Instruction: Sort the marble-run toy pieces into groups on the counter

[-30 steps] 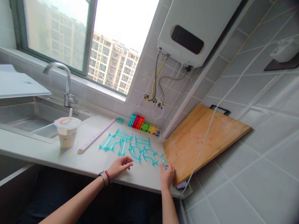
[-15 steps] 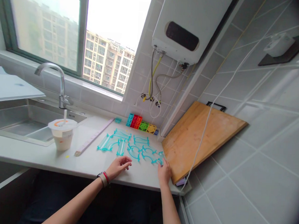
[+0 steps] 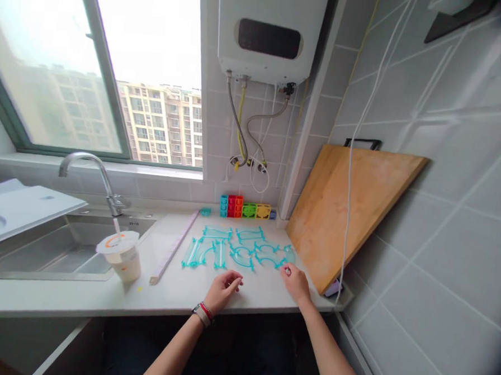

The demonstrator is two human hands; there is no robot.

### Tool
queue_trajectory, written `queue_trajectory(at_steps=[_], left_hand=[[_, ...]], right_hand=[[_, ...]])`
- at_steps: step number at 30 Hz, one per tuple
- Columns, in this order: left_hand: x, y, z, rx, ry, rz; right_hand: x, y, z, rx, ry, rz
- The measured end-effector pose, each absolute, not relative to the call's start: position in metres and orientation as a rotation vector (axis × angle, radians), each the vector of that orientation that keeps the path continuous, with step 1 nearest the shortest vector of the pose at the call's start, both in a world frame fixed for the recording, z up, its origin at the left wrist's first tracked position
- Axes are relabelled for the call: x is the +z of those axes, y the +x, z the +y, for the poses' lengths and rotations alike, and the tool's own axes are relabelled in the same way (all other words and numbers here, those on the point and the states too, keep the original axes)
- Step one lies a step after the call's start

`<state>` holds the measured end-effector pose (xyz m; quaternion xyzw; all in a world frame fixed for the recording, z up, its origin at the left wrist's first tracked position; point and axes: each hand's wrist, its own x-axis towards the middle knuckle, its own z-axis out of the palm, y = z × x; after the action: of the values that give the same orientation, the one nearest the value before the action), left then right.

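Several turquoise, clear-middled plastic track pieces [image 3: 219, 253], straight and curved, lie flat in a loose group on the white countertop [image 3: 173, 301]. My left hand [image 3: 224, 291], with wristbands on its wrist, hovers at the counter's front side, just below the straight pieces. Its fingers are loosely curled, the thumb apart, and nothing shows in them. To the right, my right hand [image 3: 296, 284] is closed beside the rightmost curved piece [image 3: 289, 253]. Its fingertips are curled in, and whatever they may hold is hidden.
Coloured plastic blocks [image 3: 235, 207] stand along the back wall. A pale long strip [image 3: 174, 248] and a lidded drink cup [image 3: 123, 259] with a straw are left of the pieces, near the sink [image 3: 73, 276]. At right leans a wooden board [image 3: 350, 209], a white cable [image 3: 348, 187] hanging before it.
The view has turned and levelled, shifting the scene. My right hand has drawn slightly away from the rightmost turquoise pieces and its fingers have curled in. The left hand stays loosely bent.
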<state>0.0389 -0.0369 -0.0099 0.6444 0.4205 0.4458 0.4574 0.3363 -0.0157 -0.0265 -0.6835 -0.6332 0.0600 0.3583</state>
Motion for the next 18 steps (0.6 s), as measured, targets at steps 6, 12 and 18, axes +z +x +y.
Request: queue_trajectory(at_steps=[6, 12, 18], left_hand=[[-0.004, 0.044, -0.042, 1.019, 1.728, 1.091], [0.02, 0.018, -0.028, 0.89, 1.92, 1.22], [0.049, -0.053, 0.05, 0.781, 2.028, 1.683]], right_hand=[[-0.027, 0.334, -0.016, 0.214, -1.802, -1.647], [-0.028, 0.334, -0.016, 0.253, -1.819, -1.658], [-0.032, 0.336, -0.014, 0.255, -1.826, -1.646]])
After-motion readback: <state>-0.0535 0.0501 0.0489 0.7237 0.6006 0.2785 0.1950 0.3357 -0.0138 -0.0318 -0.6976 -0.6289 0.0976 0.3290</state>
